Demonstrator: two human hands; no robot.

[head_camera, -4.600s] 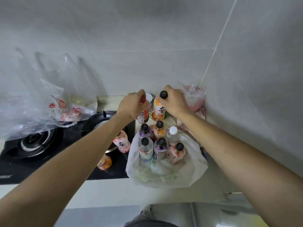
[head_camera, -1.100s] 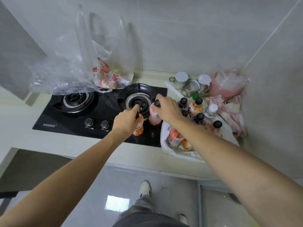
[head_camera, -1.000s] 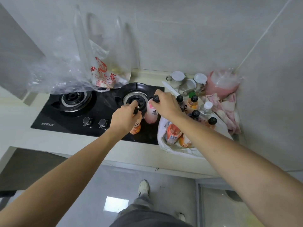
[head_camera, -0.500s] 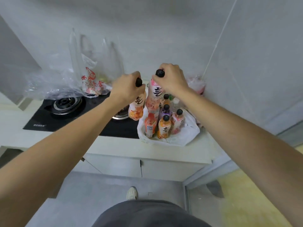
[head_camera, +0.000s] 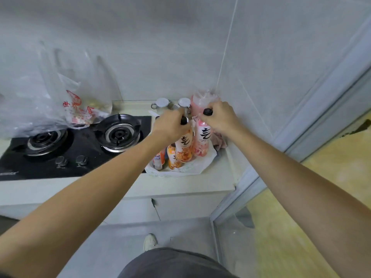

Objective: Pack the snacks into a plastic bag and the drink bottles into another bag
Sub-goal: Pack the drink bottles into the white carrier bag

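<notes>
My left hand (head_camera: 169,128) grips the black-capped neck of an orange-labelled drink bottle (head_camera: 183,149). My right hand (head_camera: 219,117) grips the neck of a pink-labelled bottle (head_camera: 201,141). Both bottles hang upright over the open white plastic bag (head_camera: 192,167) on the counter, their lower ends among several other bottles (head_camera: 172,157) standing inside it. A clear plastic bag with red print (head_camera: 78,109) stands at the back left, behind the stove.
A black two-burner gas stove (head_camera: 80,145) lies left of the white bag. Two lidded cups (head_camera: 162,104) and a pink bag (head_camera: 200,101) stand against the tiled wall in the corner. A pink cloth (head_camera: 219,141) lies at the right. The counter edge (head_camera: 180,191) runs below.
Both hands lifted a bottle each off the stove and carried them right, then lowered them over the white bag. The view has shifted as well.
</notes>
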